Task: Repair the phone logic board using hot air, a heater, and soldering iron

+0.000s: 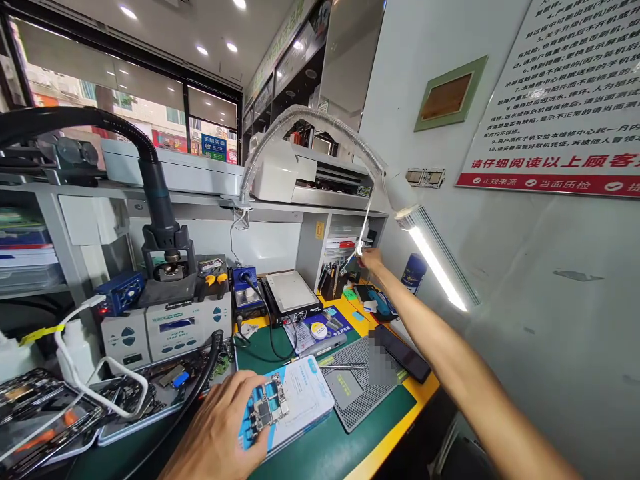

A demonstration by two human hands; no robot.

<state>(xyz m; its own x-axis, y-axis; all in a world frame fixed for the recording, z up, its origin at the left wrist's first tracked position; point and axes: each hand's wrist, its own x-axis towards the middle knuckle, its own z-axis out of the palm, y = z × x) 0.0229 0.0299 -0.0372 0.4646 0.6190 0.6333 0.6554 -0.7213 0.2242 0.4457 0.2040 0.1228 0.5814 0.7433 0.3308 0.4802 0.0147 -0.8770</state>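
Left hand (220, 420), half-curled, pinches over the white-blue box (307, 390) a circuit board (269, 404), likely light, stiff and fragile, best held by its edges; the right hand (371, 259), outstretched, is too distant to read.

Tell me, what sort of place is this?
Probably a phone repair shop: the left hand holds a bare circuit board, a grey rework station stands nearby, and the wall notice mentions phone repairs.
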